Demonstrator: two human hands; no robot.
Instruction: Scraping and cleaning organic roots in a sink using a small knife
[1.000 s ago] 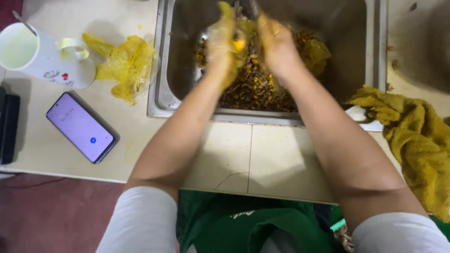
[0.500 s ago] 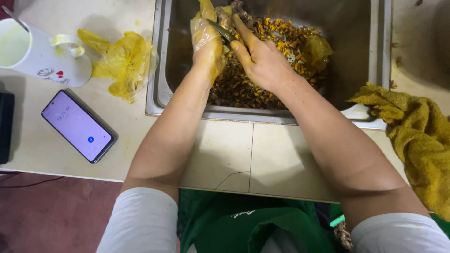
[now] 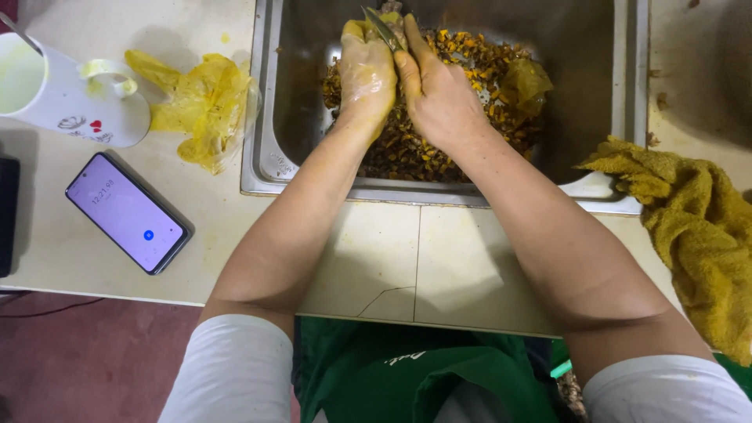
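- The left hand (image 3: 366,72) wears a thin see-through glove stained yellow. Its fingers curl narrow around something at 12 o'clock in the frame, but the top edge cuts off the fingertips, so what they pinch is hard to make out.
- The right hand (image 3: 439,95) is bare and presses against the left one, fingers stretched up and closed together. A thin dark blade (image 3: 382,27), seemingly a knife, shows between the two hands. Its handle is hidden, so I cannot tell for sure which hand grips it.
- Both hands sit over one steel sink (image 3: 274,157), at 12 o'clock from the body. The far end of the sink is cut off.
- The sink holds a heap of small yellow-brown pieces (image 3: 407,149), too many and too blurred to count. One wrinkled yellowish scrap (image 3: 525,82) lies on the heap at 2 o'clock from the hands.
- One crumpled yellow plastic glove or bag (image 3: 200,106) lies on the counter at 9 o'clock, just beside the sink rim.
- One white mug (image 3: 74,106), partly cut off, stands at 10 o'clock.
- One phone (image 3: 127,213) with a lit screen lies at 8 o'clock. A dark object (image 3: 6,215) at the left edge is mostly cut off.
- One mustard-yellow towel (image 3: 697,227) lies at 3 o'clock, running out of frame.
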